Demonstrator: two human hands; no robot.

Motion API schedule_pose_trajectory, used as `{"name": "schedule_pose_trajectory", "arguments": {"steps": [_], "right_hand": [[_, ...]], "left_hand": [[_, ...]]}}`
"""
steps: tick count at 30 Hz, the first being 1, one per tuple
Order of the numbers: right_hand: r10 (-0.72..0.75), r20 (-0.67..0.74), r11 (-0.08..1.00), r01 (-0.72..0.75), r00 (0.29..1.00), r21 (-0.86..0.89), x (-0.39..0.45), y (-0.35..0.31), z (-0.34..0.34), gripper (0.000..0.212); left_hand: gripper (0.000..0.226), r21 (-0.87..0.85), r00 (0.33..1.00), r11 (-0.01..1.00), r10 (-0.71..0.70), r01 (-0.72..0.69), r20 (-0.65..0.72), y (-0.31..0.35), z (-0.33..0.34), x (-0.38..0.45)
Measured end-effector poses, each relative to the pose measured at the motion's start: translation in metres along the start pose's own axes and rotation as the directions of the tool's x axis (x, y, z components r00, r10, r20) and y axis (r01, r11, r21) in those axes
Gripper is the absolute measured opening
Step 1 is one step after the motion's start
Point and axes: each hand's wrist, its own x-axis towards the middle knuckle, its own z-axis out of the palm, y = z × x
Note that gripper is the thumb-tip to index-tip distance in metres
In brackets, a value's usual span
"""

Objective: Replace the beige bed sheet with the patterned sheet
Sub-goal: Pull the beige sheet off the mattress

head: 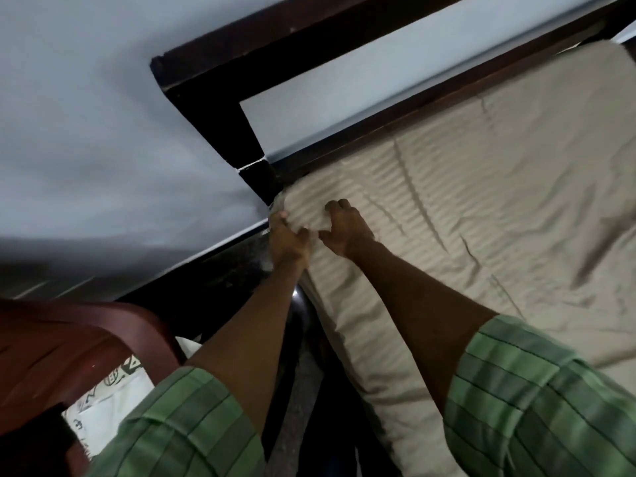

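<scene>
beige sheet (pixel 481 201) corner — under left hand (pixel 287 241), right hand (pixel 344 228)

Left hand (pixel 287 237) and right hand (pixel 344 227) reach forward, fingers curled.

Ahead of me a pale blue-grey wall (pixel 86 115) runs behind the dark wooden headboard frame (pixel 206 94). A reddish-brown plastic chair (pixel 51 356) stands at my lower left, over dim dark floor (pixel 292 390).
</scene>
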Motion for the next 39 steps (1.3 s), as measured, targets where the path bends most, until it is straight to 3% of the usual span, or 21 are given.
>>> {"name": "schedule_pose_trajectory", "arguments": {"steps": [4, 9, 11, 13, 16, 18, 21, 24, 27, 29, 31, 33, 35, 36, 39], "right_hand": [[0.027, -0.089, 0.997, -0.033, 0.996, -0.064, 0.021, -0.006, 0.017, 0.074], [0.014, -0.138, 0.987, -0.036, 0.99, -0.159, 0.035, -0.013, 0.029, 0.065], [-0.012, -0.149, 0.983, -0.015, 0.989, -0.18, 0.036, -0.014, 0.033, 0.056], [-0.033, -0.16, 0.98, 0.001, 0.987, -0.199, 0.035, -0.014, 0.036, 0.05], [-0.058, -0.156, 0.98, 0.026, 0.986, -0.197, 0.03, -0.014, 0.034, 0.046], [-0.131, -0.158, 0.976, 0.1, 0.979, -0.191, 0.026, -0.018, 0.031, 0.058], [-0.359, -0.144, 0.906, 0.307, 0.922, -0.29, 0.022, -0.025, 0.026, 0.083], [-0.55, -0.016, 0.752, 0.487, 0.835, -0.443, 0.018, -0.02, 0.022, 0.06], [-0.58, 0.003, 0.687, 0.491, 0.815, -0.536, 0.013, -0.017, 0.011, 0.043], [-0.59, 0.052, 0.634, 0.502, 0.806, -0.589, 0.009, -0.021, 0.002, 0.038], [-0.562, 0.11, 0.634, 0.513, 0.82, -0.579, 0.004, -0.019, -0.005, 0.032], [-0.49, 0.142, 0.667, 0.475, 0.86, -0.574, -0.001, -0.011, -0.016, 0.027], [-0.377, 0.145, 0.693, 0.383, 0.915, -0.611, -0.007, 0.002, -0.027, 0.028], [-0.309, 0.137, 0.707, 0.324, 0.941, -0.628, -0.009, 0.008, -0.032, 0.031], [-0.196, 0.078, 0.743, 0.2, 0.978, -0.638, -0.013, 0.024, -0.044, 0.041]], "left_hand": [[0.038, -0.188, 0.932, 0.943, -0.309, 0.275, -0.19, -0.017, 0.008, 0.016], [0.013, -0.412, 0.927, 0.836, -0.371, 0.363, 0.064, -0.04, 0.011, 0.028], [0.013, -0.451, 0.913, 0.801, -0.397, 0.394, 0.093, -0.042, 0.006, 0.031], [0.017, -0.473, 0.919, 0.804, -0.392, 0.36, 0.034, -0.041, 0.005, 0.031], [0.041, -0.442, 0.945, 0.879, -0.278, 0.178, -0.172, -0.031, 0.009, 0.021], [0.044, -0.461, 0.941, 0.876, -0.262, 0.14, -0.212, -0.025, 0.012, 0.016], [0.044, -0.563, 0.947, 0.816, -0.273, 0.134, -0.171, -0.015, 0.008, 0.009], [0.038, -0.666, 0.948, 0.702, -0.316, 0.254, 0.029, -0.017, 0.003, -0.004], [0.038, -0.577, 0.946, 0.75, -0.261, 0.323, 0.19, -0.017, 0.005, -0.025], [0.045, -0.586, 0.923, 0.715, -0.264, 0.383, 0.281, -0.013, 0.004, -0.038], [0.046, -0.564, 0.899, 0.709, -0.253, 0.423, 0.357, -0.004, -0.001, -0.046], [0.034, -0.479, 0.896, 0.781, -0.222, 0.4, 0.385, 0.0, -0.005, -0.046], [0.009, -0.394, 0.931, 0.862, -0.208, 0.319, 0.3, 0.001, -0.009, -0.039], [0.01, -0.342, 0.965, 0.909, -0.183, 0.238, 0.186, -0.005, -0.009, -0.033], [0.053, 0.012, 0.997, 0.999, -0.049, 0.05, -0.063, -0.025, -0.003, -0.012]]}}
